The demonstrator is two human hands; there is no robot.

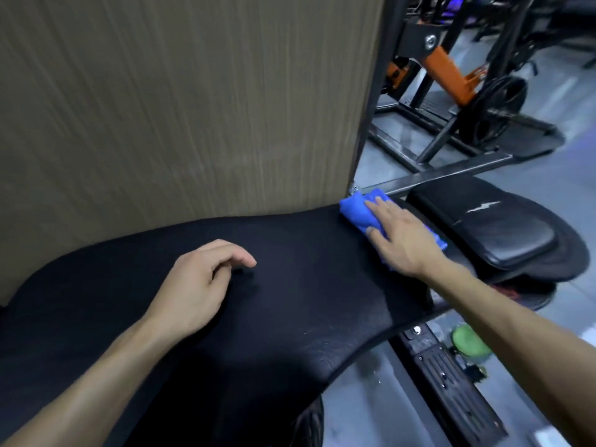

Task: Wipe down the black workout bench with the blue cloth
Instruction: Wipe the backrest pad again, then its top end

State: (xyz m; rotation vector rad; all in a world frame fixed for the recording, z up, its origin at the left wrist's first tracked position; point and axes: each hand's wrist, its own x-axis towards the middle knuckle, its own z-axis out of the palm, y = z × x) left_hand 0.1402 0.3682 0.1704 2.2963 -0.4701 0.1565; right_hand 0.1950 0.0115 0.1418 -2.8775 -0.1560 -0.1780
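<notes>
- Cloth (pixel 358 210) lies on the bench (pixel 290 285), at its far right end.
- Right hand (pixel 400 237) presses flat on the cloth, fingers straight.
- Left hand (pixel 196 285) hovers mid-bench, loosely curled, holding nothing.

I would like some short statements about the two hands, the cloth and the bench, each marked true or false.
1. The right hand presses the folded blue cloth with straight fingers. True.
2. The left hand holds a spray bottle. False: it holds nothing.
3. The cloth lies at the far end of the black padded workout bench, near the brown wall panel. True.
4. The cloth lies on the floor. False: it is on the bench.
</notes>
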